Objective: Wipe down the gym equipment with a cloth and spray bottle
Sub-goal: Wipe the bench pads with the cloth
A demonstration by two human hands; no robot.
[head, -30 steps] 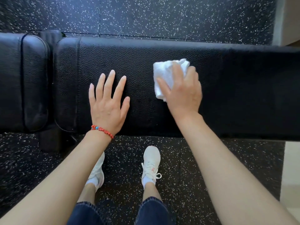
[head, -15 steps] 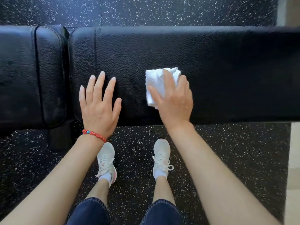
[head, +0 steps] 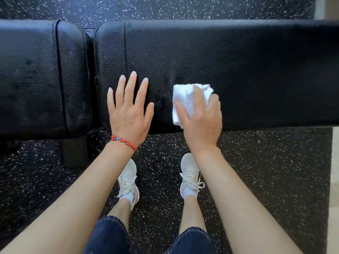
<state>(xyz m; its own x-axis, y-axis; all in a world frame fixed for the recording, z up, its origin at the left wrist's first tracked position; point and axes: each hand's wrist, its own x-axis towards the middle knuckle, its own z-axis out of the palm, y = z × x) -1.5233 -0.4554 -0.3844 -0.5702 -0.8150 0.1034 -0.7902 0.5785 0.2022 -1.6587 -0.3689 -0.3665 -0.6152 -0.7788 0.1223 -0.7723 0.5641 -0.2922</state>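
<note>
So we're looking straight down at a black padded bench, the long pad running across the view with a shorter, separate pad off to the left and a narrow gap between the two. Both have that pebbled leather-look texture.

Our right hand is down on the long pad near its front edge, fingers curled over a bunched-up white cloth and pressing it onto the surface — the cloth sticks out past the fingers toward the left and the far side. Our left hand is just beside it, not touching the cloth, laid flat on the same pad with fingers straight and slightly spread, holding nothing. There's a red beaded bracelet on that wrist (with one little blue bead in it).

Spray bottle — we can't see it anywhere in this view.

Below the bench there's speckled black rubber flooring, and our two white sneakers are planted side by side right in front of the pad, toes pointing at it. Dark blue jeans show at the bottom edge. A strip of lighter floor runs down the far right side.
</note>
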